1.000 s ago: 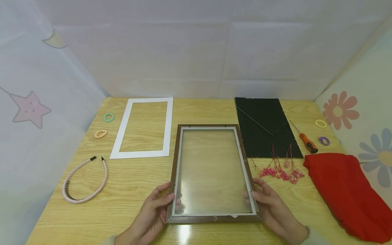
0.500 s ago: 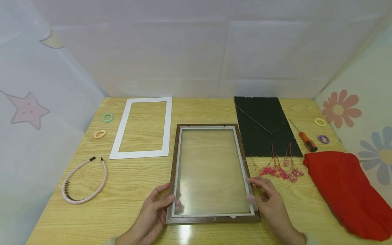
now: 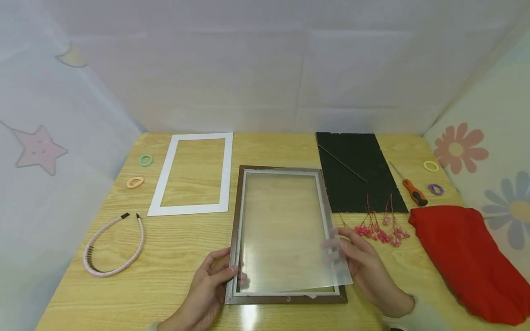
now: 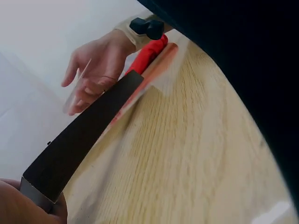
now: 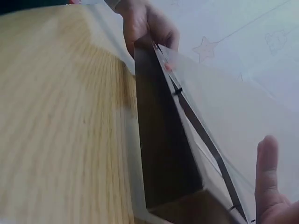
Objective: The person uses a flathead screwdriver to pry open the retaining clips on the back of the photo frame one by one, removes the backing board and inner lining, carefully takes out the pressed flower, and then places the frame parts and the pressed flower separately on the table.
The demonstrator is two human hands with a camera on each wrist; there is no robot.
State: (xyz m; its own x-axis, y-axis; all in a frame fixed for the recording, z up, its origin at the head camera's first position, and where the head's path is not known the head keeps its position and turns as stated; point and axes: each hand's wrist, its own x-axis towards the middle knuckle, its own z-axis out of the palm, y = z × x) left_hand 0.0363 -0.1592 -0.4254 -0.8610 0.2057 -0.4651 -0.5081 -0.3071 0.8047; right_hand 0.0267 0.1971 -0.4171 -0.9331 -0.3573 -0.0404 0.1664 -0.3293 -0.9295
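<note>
— Since a second ago, what has shifted?
— Right hand has lifted the clear sheet at its near right corner, so that corner now stands out past the brown frame; earlier the sheet lay flat inside it.
— And its grip?
— Fingers and thumb pinch the sheet's right edge.
— What of the other hand?
— Left hand holds the frame's near left corner, thumb curled over the rim, fingers beneath.
— Where is the frame?
— Flat on the table, between the white mat and the black backing board, with pink dried flowers just beside the right hand.
</note>
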